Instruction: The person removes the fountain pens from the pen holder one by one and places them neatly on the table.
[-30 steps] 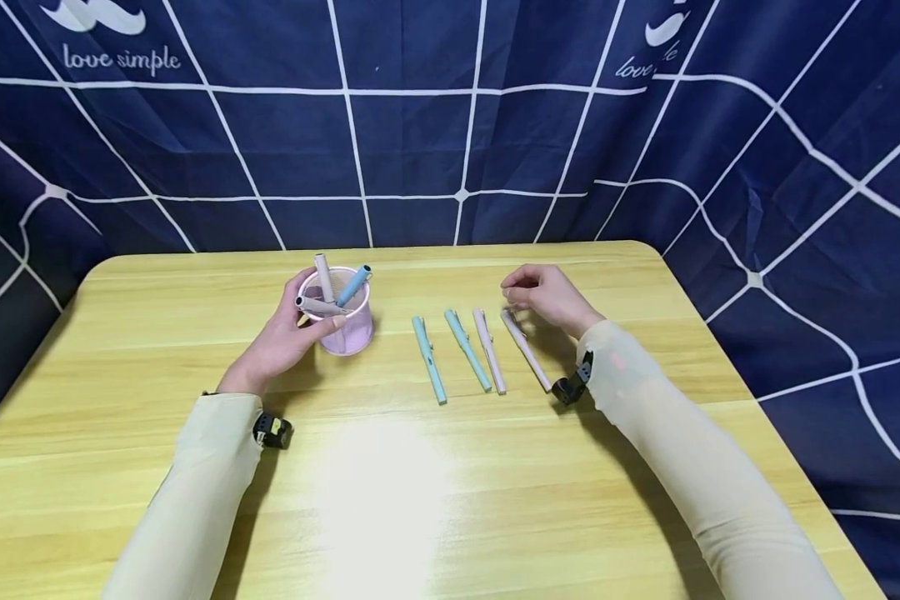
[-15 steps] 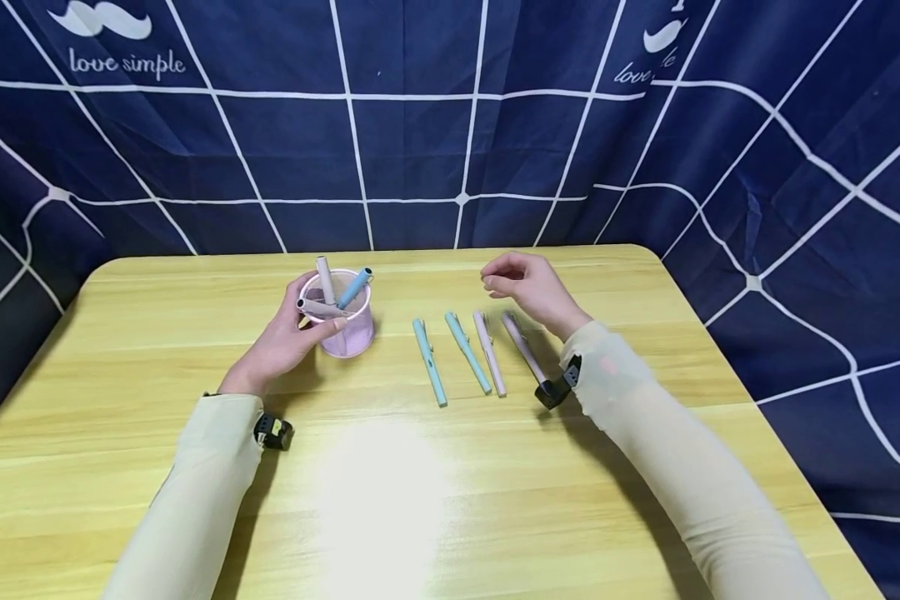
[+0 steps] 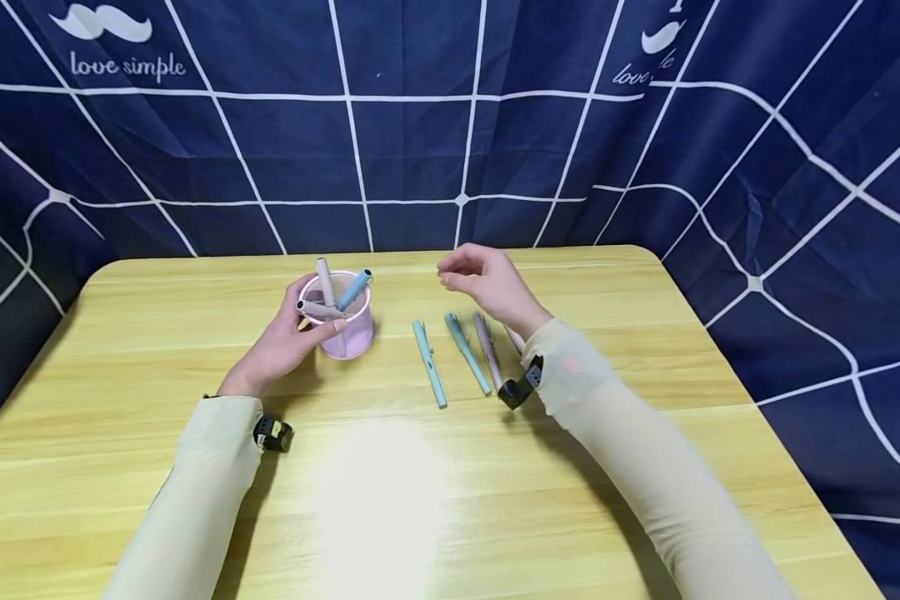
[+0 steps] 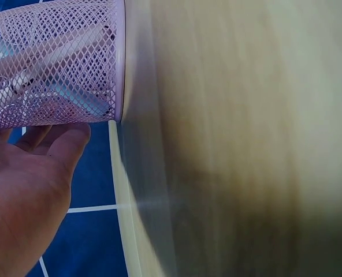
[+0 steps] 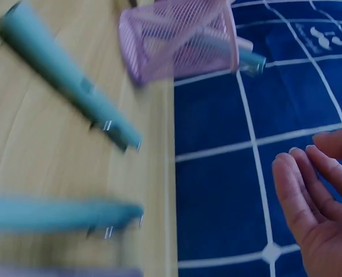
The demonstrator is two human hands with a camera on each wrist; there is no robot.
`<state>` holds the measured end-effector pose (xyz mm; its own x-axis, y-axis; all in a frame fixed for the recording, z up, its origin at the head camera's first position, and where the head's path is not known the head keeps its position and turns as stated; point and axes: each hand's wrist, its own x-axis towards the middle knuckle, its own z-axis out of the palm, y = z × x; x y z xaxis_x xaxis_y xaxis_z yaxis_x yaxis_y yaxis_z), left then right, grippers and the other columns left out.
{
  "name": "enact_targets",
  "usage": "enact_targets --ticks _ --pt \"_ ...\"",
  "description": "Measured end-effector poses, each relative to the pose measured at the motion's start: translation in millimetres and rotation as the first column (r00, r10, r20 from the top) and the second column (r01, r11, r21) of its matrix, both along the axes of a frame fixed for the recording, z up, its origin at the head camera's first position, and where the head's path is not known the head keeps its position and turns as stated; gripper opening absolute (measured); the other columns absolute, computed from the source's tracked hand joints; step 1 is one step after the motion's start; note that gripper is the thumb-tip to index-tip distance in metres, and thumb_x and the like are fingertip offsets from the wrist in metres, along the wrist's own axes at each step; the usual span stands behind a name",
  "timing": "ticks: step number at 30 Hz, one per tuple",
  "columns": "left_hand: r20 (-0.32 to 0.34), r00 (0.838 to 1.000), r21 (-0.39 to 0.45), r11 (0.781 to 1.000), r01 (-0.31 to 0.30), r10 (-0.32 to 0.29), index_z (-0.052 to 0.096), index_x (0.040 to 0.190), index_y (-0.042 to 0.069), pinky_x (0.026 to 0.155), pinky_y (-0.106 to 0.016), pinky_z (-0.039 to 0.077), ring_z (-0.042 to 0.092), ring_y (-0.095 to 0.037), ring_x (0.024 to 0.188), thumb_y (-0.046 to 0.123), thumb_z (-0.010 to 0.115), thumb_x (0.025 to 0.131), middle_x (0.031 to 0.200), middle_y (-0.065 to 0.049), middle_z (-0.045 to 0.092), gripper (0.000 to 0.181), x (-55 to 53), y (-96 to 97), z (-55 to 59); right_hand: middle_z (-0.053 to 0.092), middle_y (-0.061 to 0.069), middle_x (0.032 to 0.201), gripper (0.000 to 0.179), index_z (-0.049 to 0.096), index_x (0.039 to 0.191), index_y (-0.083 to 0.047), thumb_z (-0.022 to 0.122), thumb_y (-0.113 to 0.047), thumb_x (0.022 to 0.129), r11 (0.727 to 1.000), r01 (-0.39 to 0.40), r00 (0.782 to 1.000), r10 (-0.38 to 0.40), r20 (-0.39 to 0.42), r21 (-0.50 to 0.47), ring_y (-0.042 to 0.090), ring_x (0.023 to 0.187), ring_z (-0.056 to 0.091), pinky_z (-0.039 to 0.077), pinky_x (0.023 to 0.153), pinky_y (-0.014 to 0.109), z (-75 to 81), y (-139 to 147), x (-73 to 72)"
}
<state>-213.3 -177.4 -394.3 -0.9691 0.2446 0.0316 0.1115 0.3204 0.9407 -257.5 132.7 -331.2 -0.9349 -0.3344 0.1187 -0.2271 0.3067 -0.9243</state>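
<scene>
1. Find the mesh cup (image 3: 356,340) far left on the table (image 3: 157,333), gripped by the left hand (image 3: 277,350); could tip from a sideways tug.
2. See pens (image 3: 354,288) leaning inside.
3. Note loose pens (image 3: 430,364) right of it, with the rightmost hard to make out behind the sleeve (image 3: 615,433).
4. Find the right hand (image 3: 491,283) raised beyond them, loosely curved, holding nothing.
5. Might roll pens if brushing past with the low wrist camera (image 3: 516,392).

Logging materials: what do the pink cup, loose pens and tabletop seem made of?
Pink cup: probably painted metal, given its fine open mesh; plastic is possible.
Loose pens: likely plastic, smooth and satin-looking, with shiny, metal-looking clips.
Tabletop: wood or a wood-look laminate; grain streaks show, and the bright glare suggests a glossy finish.
</scene>
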Motion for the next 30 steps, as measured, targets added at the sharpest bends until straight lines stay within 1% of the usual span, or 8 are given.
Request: enact_targets --ticks 6,9,15,21,26,30 --pt "-0.011 1.0 -0.002 1.0 0.004 -0.004 0.012 0.154 0.018 0.113 -0.055 0.015 0.021 -0.033 0.142 0.025 0.067 0.094 0.152 -0.013 0.029 0.081 -0.5 -0.9 0.6 0.067 0.01 0.105 0.018 0.067 0.109 0.0 0.068 -0.004 0.092 0.998 -0.036 0.998 0.034 -0.045 -0.045 0.022 0.095 0.062 0.05 0.086 0.034 4.3 -27.3 0.9" --pt "-0.005 1.0 0.007 1.0 0.011 -0.011 0.011 0.154 0.017 0.113 -0.055 0.014 0.02 -0.032 0.142 0.023 0.066 0.095 0.152 -0.013 0.028 0.081 0.5 -1.2 1.3 0.068 0.007 0.104 0.019 0.067 0.109 0.0 0.07 -0.004 0.091 0.996 -0.04 0.998 0.034 -0.062 -0.086 0.02 0.096 0.062 0.05 0.086 0.033 2.5 -40.7 0.7" --pt "-0.004 1.0 0.029 0.999 0.014 -0.014 0.011 0.154 0.017 0.113 -0.054 0.014 0.021 -0.031 0.142 0.02 0.066 0.095 0.152 -0.014 0.029 0.081 1.4 -0.1 2.3 0.068 0.007 0.105 0.017 0.067 0.107 0.0 0.07 -0.002 0.09 0.983 -0.04 0.997 0.028 -0.07 -0.178 0.019 0.098 0.064 0.05 0.087 0.031 -3.0 -66.0 -0.9" --pt "0.001 1.0 0.025 1.0 0.016 -0.016 0.01 0.154 0.017 0.113 -0.053 0.015 0.021 -0.03 0.142 0.022 0.066 0.095 0.152 -0.014 0.029 0.082 0.5 -1.1 1.3 0.068 0.008 0.104 0.018 0.067 0.107 0.0 0.07 0.0 0.089 0.982 -0.012 0.998 0.0 -0.063 -0.187 0.019 0.098 0.063 0.051 0.085 0.03 -10.5 -82.5 -1.2" --pt "0.004 1.0 0.015 1.0 0.017 -0.017 0.01 0.155 0.019 0.113 -0.054 0.015 0.022 -0.031 0.141 0.023 0.066 0.095 0.151 -0.014 0.029 0.082 -0.1 -2.4 0.9 0.068 0.008 0.105 0.019 0.067 0.108 -0.001 0.07 -0.001 0.09 0.983 0.02 0.999 -0.029 -0.042 -0.181 0.018 0.099 0.062 0.05 0.084 0.029 -15.2 -88.6 -1.9" --pt "-0.002 1.0 0.007 1.0 0.016 -0.016 0.011 0.155 0.018 0.113 -0.054 0.015 0.022 -0.031 0.142 0.023 0.066 0.095 0.152 -0.015 0.029 0.082 -0.3 -2.6 1.6 0.067 0.009 0.105 0.02 0.067 0.109 0.001 0.07 0.0 0.089 0.984 0.036 0.999 -0.042 -0.031 -0.177 0.019 0.099 0.062 0.05 0.084 0.029 -19.0 -92.2 -4.0"
